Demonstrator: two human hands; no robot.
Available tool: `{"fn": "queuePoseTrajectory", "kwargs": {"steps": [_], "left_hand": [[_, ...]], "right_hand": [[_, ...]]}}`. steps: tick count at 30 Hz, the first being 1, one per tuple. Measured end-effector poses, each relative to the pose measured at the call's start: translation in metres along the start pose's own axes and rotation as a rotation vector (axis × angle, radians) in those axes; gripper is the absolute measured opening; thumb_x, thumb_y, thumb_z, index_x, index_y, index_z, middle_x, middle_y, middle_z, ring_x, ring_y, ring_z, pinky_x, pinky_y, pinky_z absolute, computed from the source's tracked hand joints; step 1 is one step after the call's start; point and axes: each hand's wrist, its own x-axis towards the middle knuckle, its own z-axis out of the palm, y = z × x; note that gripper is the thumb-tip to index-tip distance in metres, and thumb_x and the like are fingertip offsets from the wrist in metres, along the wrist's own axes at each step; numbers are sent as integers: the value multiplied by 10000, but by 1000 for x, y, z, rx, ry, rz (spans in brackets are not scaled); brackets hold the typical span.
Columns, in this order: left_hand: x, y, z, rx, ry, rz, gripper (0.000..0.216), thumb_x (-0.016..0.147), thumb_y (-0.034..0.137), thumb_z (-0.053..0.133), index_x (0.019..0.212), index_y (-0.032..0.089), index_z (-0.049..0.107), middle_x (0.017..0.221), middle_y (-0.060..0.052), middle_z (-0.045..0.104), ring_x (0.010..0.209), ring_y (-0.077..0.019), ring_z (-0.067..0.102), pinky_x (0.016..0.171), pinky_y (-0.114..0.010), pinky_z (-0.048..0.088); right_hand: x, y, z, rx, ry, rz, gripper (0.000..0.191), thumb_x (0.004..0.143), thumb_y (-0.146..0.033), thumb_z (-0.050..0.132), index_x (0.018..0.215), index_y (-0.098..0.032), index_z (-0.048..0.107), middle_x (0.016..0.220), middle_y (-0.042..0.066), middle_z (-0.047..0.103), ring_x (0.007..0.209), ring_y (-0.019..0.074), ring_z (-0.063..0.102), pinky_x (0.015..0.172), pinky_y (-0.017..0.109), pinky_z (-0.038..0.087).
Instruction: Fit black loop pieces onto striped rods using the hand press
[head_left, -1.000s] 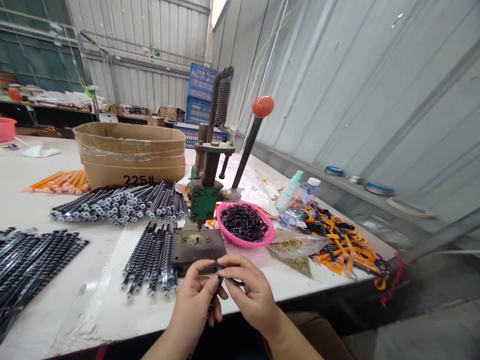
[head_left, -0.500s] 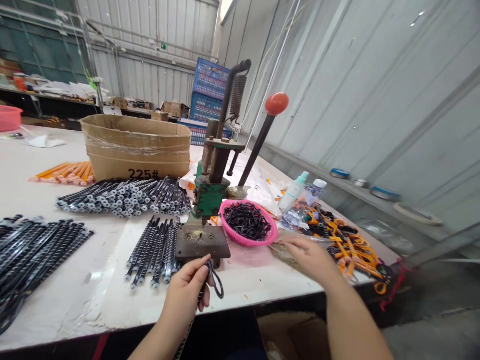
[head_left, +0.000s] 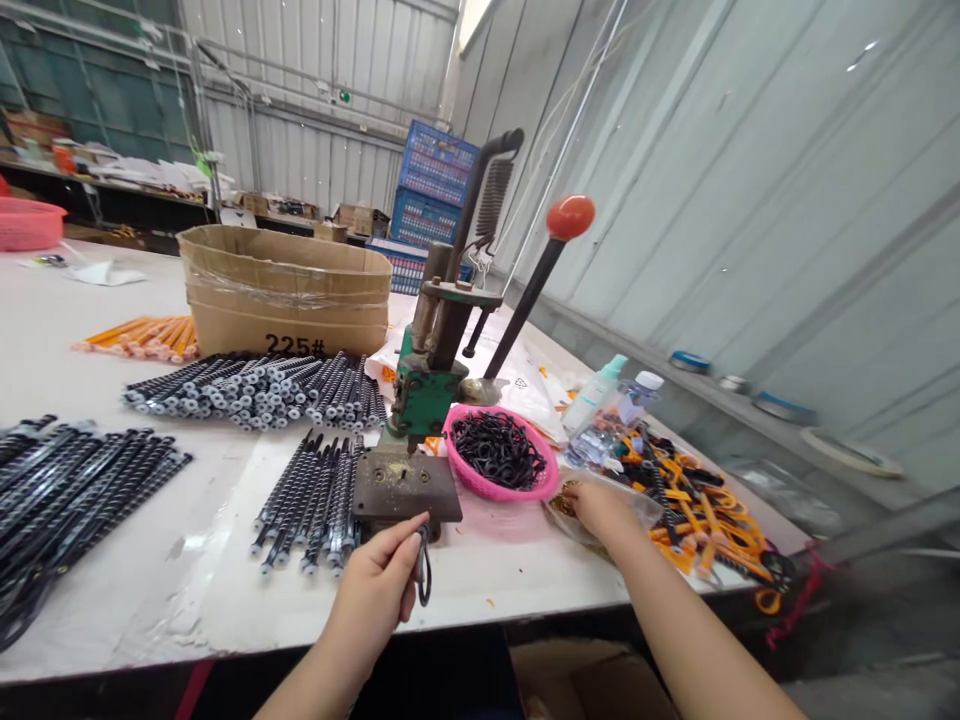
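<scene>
Between the thumb and fingers of my left hand (head_left: 382, 575) is a black loop (head_left: 425, 570), hanging just in front of the press's metal base plate (head_left: 405, 490). Fingers bent and close together, my right hand (head_left: 604, 508) dips into a clear plastic bag (head_left: 637, 500) of small brass-coloured pieces (head_left: 564, 497). Its fingertips are among the pieces, so I cannot make out what they pinch. Left of the bag stands a pink basket (head_left: 544, 485) full of black rings or loops (head_left: 499, 447). The green hand press (head_left: 427, 400) rises behind the plate, its red-knobbed lever (head_left: 570, 217) up.
Bundles of black striped rods (head_left: 307, 500) lie left of the press, with more rods (head_left: 75, 500) farther left. A cardboard box (head_left: 285, 300) stands behind them. On the right are a spray bottle (head_left: 596, 395) and a pile of orange and black straps (head_left: 705, 500).
My right hand has gone down into the bag of brass-coloured pieces from above it. My left hand keeps the black loop, now turned more edge-on. The view has shifted slightly.
</scene>
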Motion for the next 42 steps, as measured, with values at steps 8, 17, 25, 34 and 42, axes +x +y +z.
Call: {"fn": "queuePoseTrajectory", "kwargs": {"steps": [8, 17, 25, 34, 42], "left_hand": [[2, -4, 1, 35, -31, 15, 390, 608, 363, 529, 923, 147, 609, 445, 71, 420, 286, -28, 339, 313, -171, 205], [3, -16, 5, 348, -22, 320, 289, 692, 265, 464, 929, 206, 619, 568, 5, 545, 409, -82, 440, 421, -211, 375], [-7, -28, -9, 740, -49, 834, 345, 778, 185, 352, 1083, 187, 513, 845, -89, 633, 755, -162, 566, 670, -254, 447], [28, 24, -29, 1363, -264, 588, 310, 777, 286, 336, 932, 219, 595, 835, -66, 655, 732, -220, 588, 649, -325, 442], [100, 47, -36, 1465, -291, 642, 316, 754, 184, 355, 976, 245, 572, 948, -32, 632, 844, -188, 560, 712, -263, 401]], "right_hand": [[-47, -29, -41, 214, 102, 13, 220, 696, -249, 453, 813, -171, 622, 806, 68, 642, 753, 182, 575, 676, 283, 434], [-139, -172, -32, 1108, 379, -525, 85, 593, -119, 614, 566, -184, 567, 593, -15, 508, 551, 88, 512, 507, 192, 441], [-136, -185, -2, 1745, -67, -369, 230, 573, -362, 641, 742, -231, 558, 785, 8, 554, 742, 130, 539, 666, 252, 447], [-98, -176, -4, 854, 75, -592, 109, 662, -144, 542, 739, -185, 606, 766, 40, 583, 741, 149, 521, 691, 286, 426], [-19, -199, 18, 606, 193, -595, 150, 691, -140, 498, 786, -173, 609, 832, 51, 600, 838, 164, 515, 797, 322, 395]]}}
